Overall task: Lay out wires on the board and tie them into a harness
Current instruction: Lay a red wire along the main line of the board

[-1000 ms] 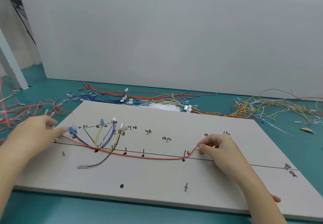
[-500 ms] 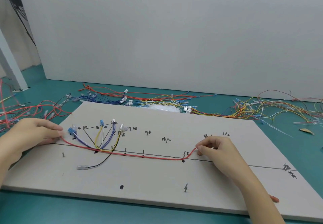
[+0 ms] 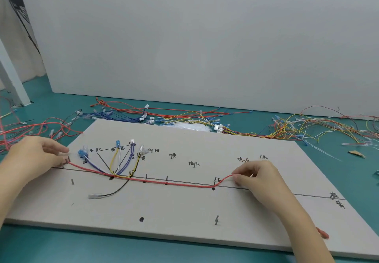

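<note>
Layout approx. half done: short wires fan at board left; red wire runs along board's trunk line, left hand & right hand pinching its ends. No ties yet.

From my remote seat I'm looking at a teal tabletop stretching across the whole view. A big plain white panel is standing upright along its far edge, blocking off most of what's behind. Off to the left a white post is leaning in, and a pale curtain is hanging past it. Soft even light is falling everywhere.
</note>
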Demonstrator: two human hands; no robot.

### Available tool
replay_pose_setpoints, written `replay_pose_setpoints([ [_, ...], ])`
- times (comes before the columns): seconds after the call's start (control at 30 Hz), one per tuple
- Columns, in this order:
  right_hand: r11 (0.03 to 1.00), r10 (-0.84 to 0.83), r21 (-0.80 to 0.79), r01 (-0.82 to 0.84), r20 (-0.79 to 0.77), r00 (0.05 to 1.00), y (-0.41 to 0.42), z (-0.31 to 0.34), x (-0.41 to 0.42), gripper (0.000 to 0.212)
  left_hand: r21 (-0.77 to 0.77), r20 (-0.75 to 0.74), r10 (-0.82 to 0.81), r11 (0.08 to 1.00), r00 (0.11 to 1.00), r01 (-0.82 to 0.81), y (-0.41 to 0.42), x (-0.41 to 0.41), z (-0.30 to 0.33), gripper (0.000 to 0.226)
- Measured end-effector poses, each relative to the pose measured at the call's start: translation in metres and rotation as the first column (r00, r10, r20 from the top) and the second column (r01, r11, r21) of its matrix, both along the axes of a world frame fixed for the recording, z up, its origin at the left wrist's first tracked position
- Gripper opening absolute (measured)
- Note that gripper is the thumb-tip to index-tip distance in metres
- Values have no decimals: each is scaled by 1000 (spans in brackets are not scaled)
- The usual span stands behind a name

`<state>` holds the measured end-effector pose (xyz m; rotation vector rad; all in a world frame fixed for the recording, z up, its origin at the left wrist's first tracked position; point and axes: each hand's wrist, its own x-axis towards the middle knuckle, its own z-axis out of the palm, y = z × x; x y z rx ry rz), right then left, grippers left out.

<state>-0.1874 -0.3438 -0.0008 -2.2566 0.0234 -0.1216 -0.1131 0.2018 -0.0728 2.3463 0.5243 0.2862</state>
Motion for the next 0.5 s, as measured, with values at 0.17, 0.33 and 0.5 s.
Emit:
replay_pose_setpoints([
  [0.17, 998, 6, -65, -5, 8, 1000, -4, 4, 0, 20, 160, 190, -129, 982, 973, 98, -44, -23, 32, 64],
  [0.33, 996, -21, -89, 21, 0, 1000, -5, 3, 1, 20, 360, 351, -418, 886, 838, 291, -152, -62, 76, 46],
  [0.5, 991, -41, -125, 39, -9, 999, -3, 1, 1, 21, 388, 257, -694, 712, 673, 586, -245, -87, 80, 16],
])
